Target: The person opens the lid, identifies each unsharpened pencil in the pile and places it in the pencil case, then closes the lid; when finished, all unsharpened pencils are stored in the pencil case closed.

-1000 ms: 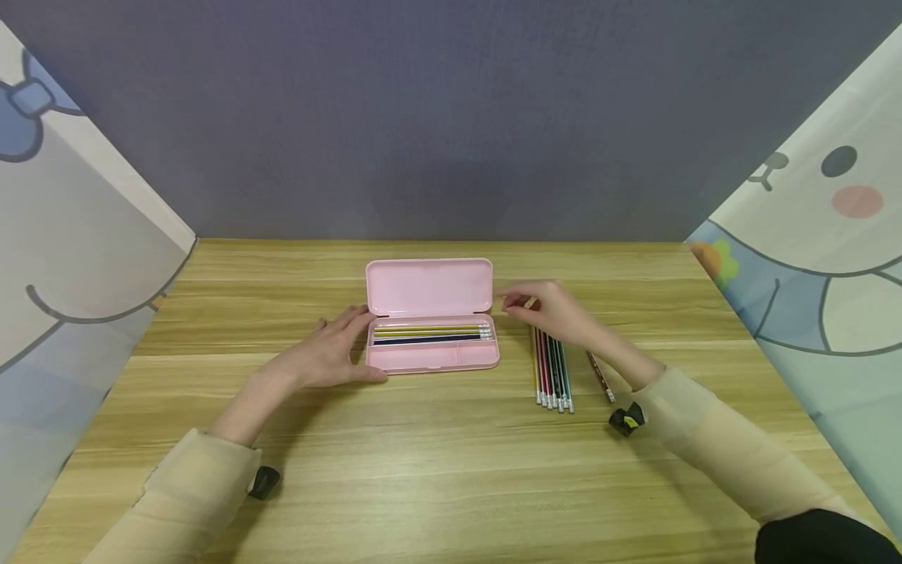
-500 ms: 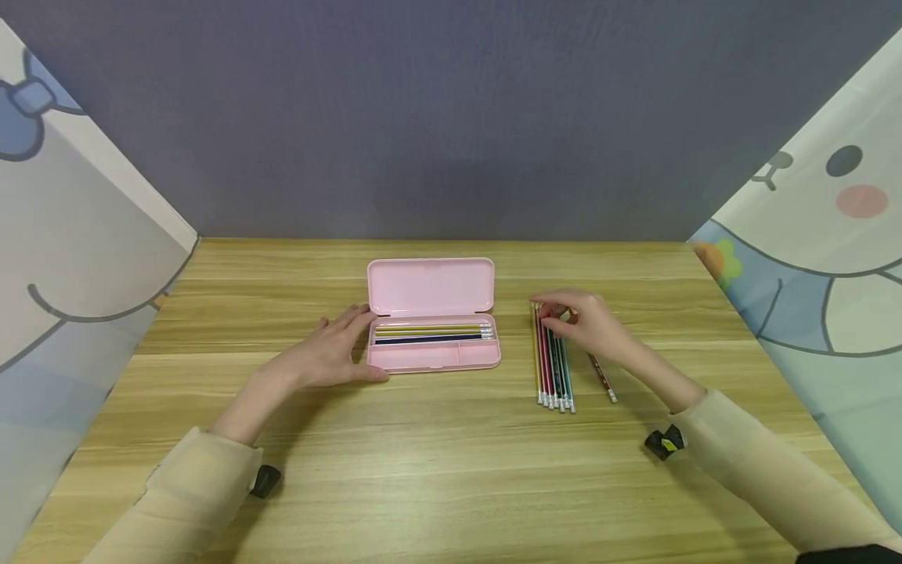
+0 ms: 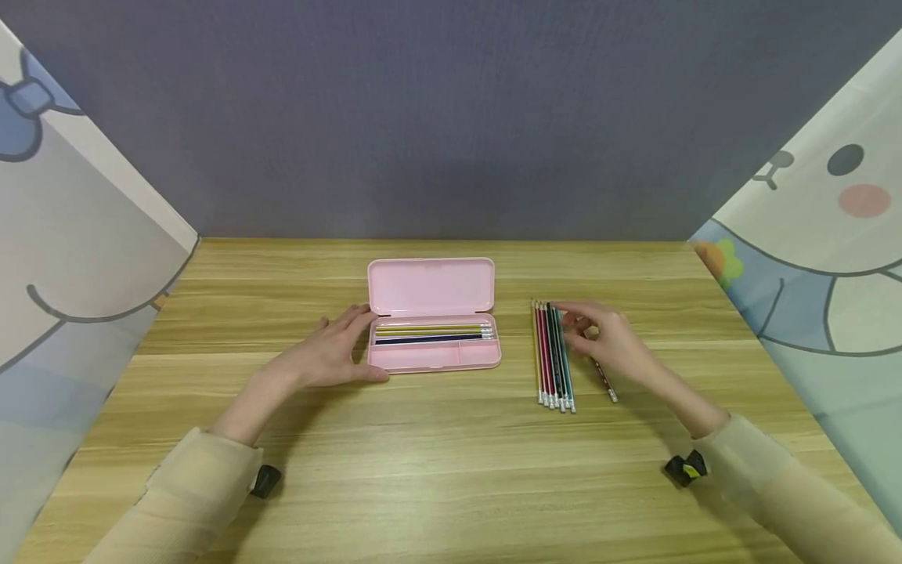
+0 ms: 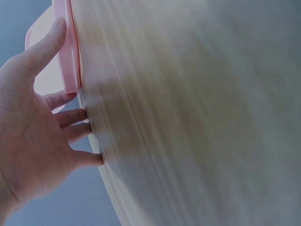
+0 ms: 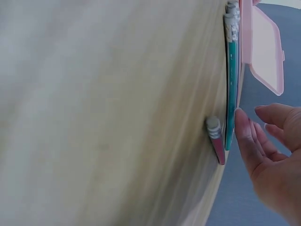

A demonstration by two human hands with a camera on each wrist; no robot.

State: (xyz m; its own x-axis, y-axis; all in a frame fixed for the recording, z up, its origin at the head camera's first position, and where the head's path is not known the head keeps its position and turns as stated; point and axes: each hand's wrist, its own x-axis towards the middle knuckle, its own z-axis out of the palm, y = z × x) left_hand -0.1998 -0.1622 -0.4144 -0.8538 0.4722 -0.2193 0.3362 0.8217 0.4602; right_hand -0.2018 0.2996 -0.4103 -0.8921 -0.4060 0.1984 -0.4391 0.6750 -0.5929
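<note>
A pink pencil case lies on the wooden table, its lid raised at the back. Yellow and dark blue pencils lie in its rear compartment. Spread at the case's left end is my left hand, thumb at the front corner and index finger near the hinge. To the right, several pencils lie side by side, eraser ends towards me. My right hand hovers at the row's right side, fingers loosely bent and nothing between them. In the right wrist view, its fingertips come close to a green pencil.
One dark red pencil lies apart at a slant, partly under the right hand. A grey panel stands along the table's back edge. Printed cartoon panels flank both sides.
My right hand has moved from beside the case's lid rightwards over the row of pencils to its right side. The left hand stays at the case.
</note>
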